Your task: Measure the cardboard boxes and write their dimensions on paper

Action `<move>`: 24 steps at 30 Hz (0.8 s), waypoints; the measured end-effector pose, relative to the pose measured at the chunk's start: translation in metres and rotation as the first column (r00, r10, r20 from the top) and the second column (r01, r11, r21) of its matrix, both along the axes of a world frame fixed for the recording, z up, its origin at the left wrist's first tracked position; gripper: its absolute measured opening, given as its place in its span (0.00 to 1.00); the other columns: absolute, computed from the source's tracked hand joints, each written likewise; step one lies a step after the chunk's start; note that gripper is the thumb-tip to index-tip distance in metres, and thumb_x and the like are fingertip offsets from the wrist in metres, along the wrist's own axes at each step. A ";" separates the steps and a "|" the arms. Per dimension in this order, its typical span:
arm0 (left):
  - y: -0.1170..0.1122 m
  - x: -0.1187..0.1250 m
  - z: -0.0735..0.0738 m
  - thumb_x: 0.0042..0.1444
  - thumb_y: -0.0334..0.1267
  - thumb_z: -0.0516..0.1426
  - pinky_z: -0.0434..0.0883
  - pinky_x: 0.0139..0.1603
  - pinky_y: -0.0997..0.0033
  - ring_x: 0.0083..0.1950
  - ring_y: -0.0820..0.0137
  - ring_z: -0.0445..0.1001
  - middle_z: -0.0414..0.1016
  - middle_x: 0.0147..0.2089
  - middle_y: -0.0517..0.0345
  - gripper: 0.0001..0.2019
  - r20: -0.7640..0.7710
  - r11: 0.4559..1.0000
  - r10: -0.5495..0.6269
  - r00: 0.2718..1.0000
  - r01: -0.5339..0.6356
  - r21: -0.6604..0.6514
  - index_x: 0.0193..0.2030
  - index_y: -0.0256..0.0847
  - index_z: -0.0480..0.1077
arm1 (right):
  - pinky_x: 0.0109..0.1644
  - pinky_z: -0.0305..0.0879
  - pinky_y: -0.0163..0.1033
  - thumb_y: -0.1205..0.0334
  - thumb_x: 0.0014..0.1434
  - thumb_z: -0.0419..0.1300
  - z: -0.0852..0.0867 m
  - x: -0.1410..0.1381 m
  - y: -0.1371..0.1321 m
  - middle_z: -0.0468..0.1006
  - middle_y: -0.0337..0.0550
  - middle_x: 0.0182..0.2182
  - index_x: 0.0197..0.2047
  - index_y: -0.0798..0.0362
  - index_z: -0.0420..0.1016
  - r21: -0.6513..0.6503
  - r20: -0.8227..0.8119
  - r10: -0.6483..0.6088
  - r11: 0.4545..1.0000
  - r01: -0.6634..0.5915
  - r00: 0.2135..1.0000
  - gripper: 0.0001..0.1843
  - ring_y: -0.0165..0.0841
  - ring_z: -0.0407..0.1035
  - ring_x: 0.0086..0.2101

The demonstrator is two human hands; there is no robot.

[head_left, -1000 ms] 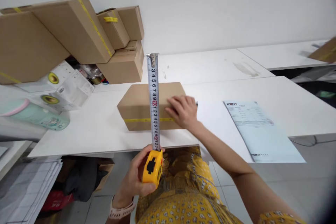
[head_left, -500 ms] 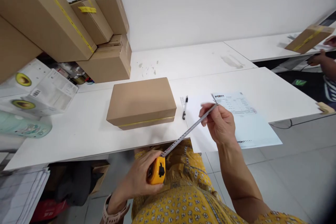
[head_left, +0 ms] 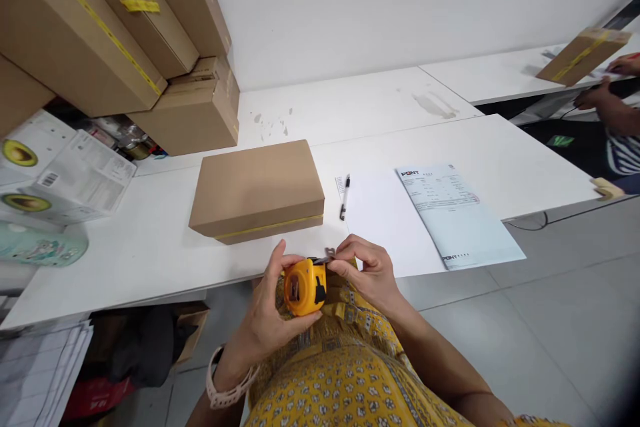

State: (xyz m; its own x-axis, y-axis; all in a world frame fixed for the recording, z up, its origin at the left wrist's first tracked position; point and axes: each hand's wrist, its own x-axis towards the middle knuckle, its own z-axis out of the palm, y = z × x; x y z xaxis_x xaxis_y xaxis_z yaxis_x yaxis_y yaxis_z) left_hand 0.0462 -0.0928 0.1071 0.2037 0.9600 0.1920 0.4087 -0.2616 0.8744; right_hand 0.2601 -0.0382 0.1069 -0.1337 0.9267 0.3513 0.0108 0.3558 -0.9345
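Observation:
My left hand point(head_left: 267, 313) is closed around the case of a yellow and black tape measure point(head_left: 304, 287), held in front of the table edge. With thumb and fingers pinched, my right hand point(head_left: 367, 273) grips the metal end of the tape, close to the case mouth; only a short bit of blade shows. Just beyond my hands lies a closed cardboard box point(head_left: 257, 187) with yellow tape along its side. A pen point(head_left: 345, 197) rests to the right of the box, at the left edge of a white sheet point(head_left: 385, 227). Beside it is a printed paper point(head_left: 457, 217) marked PONY.
Stacked cardboard boxes point(head_left: 185, 113) stand at the back left. Nearer are white avocado-print cartons point(head_left: 75, 173) and a mint-green bottle point(head_left: 45, 245). At far right, another person's hands point(head_left: 595, 93) are near a taped box point(head_left: 583, 57). The white table point(head_left: 150, 240) ends close to my body.
The long stretch of tape blade has gone back into the case. My right hand has come left and down to the case, still pinching the tape end. The view has shifted slightly.

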 end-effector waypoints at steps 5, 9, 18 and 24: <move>0.030 -0.026 0.042 0.52 0.41 0.69 0.70 0.62 0.49 0.61 0.52 0.71 0.69 0.61 0.47 0.43 -0.164 0.892 0.264 0.951 -0.176 0.417 0.72 0.50 0.54 | 0.30 0.61 0.40 0.50 0.69 0.52 -0.005 0.027 0.031 0.71 0.39 0.21 0.22 0.49 0.68 0.003 0.264 -0.156 0.987 0.161 0.952 0.24 0.32 0.65 0.23; 0.079 -0.046 0.070 0.55 0.39 0.66 0.70 0.62 0.48 0.62 0.52 0.70 0.71 0.60 0.47 0.32 -0.280 0.759 0.473 0.835 -0.225 0.611 0.66 0.45 0.63 | 0.33 0.63 0.39 0.49 0.67 0.53 -0.030 0.051 0.101 0.77 0.40 0.27 0.33 0.48 0.67 -0.121 0.498 -0.268 0.920 0.372 0.825 0.14 0.35 0.70 0.28; 0.154 -0.066 0.047 0.58 0.43 0.60 0.65 0.64 0.49 0.61 0.52 0.69 0.71 0.59 0.45 0.24 -0.469 0.824 0.519 0.714 -0.272 0.497 0.62 0.41 0.68 | 0.38 0.64 0.42 0.52 0.62 0.59 -0.057 0.030 0.191 0.81 0.55 0.38 0.45 0.53 0.70 -0.078 0.932 -0.066 0.923 0.376 0.357 0.14 0.45 0.75 0.38; 0.137 -0.052 0.041 0.58 0.42 0.62 0.61 0.66 0.40 0.66 0.47 0.65 0.68 0.64 0.38 0.25 -0.274 0.614 0.680 0.680 -0.325 0.719 0.61 0.39 0.67 | 0.41 0.66 0.40 0.68 0.55 0.56 -0.060 0.052 0.199 0.81 0.45 0.30 0.41 0.53 0.77 -0.216 0.765 0.014 0.948 0.236 0.644 0.12 0.37 0.74 0.34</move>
